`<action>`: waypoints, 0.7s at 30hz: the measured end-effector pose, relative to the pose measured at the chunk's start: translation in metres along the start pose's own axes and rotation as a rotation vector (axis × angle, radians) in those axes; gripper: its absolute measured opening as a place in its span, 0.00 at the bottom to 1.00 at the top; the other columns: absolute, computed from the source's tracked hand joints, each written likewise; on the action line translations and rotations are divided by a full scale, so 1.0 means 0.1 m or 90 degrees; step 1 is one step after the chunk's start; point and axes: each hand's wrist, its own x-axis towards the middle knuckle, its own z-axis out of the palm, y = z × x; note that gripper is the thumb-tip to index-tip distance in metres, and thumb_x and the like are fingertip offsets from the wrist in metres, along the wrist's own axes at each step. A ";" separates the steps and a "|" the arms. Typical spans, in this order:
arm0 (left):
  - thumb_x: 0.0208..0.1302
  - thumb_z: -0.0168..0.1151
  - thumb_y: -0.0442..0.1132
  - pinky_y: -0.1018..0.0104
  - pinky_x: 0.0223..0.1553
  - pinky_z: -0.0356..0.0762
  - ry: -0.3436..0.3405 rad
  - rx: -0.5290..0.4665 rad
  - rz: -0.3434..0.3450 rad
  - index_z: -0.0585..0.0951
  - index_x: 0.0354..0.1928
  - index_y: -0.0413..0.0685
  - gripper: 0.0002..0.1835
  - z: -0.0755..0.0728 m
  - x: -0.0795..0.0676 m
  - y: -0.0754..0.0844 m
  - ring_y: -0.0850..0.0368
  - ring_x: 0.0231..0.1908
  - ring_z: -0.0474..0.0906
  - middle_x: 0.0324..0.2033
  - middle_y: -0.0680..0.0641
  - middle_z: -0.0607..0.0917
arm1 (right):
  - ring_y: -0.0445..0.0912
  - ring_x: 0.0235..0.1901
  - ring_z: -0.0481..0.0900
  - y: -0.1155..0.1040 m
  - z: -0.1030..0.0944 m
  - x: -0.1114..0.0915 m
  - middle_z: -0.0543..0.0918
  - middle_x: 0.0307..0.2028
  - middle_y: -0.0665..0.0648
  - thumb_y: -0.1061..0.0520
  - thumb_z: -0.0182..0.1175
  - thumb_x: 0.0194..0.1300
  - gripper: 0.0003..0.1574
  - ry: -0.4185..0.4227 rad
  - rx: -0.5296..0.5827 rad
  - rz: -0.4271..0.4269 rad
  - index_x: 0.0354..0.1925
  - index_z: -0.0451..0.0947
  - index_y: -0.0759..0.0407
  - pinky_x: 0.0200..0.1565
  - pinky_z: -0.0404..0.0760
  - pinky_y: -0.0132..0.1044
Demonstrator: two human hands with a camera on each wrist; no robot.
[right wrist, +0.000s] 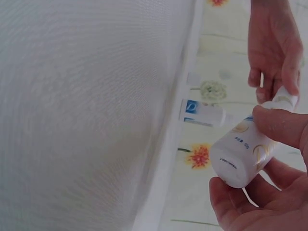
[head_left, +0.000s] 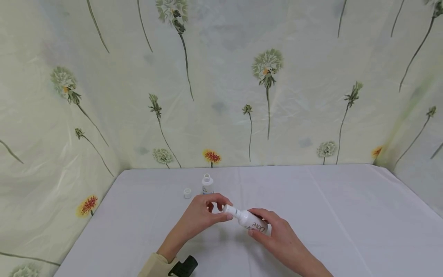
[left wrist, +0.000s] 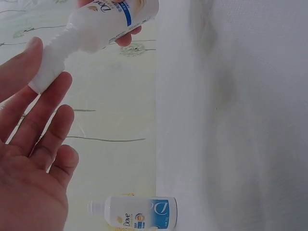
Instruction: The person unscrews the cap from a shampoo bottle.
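Observation:
My right hand (head_left: 282, 238) grips the body of a white Dove bottle (head_left: 250, 220), which is tilted with its neck toward the left. The fingers and thumb of my left hand (head_left: 204, 215) pinch the bottle's white cap (left wrist: 48, 72). Ridges on the neck show between cap and body; whether the cap is still threaded on, I cannot tell. A smaller white and blue Dove bottle (head_left: 207, 185) stands upright beyond my left hand, its mouth uncovered. To its left a loose white cap (head_left: 187, 193) lies on the table.
A white cloth covers the table (head_left: 332, 215). Behind it and at both sides hangs a pale curtain (head_left: 225, 77) printed with dandelions. At the left sleeve's cuff is a black strap (head_left: 185, 266).

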 end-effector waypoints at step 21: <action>0.60 0.70 0.37 0.64 0.38 0.77 0.034 -0.077 0.008 0.85 0.45 0.58 0.11 0.03 0.00 -0.02 0.51 0.38 0.76 0.36 0.55 0.82 | 0.39 0.43 0.76 0.03 -0.02 0.03 0.79 0.45 0.38 0.56 0.73 0.57 0.29 0.027 0.020 -0.009 0.54 0.75 0.37 0.47 0.75 0.41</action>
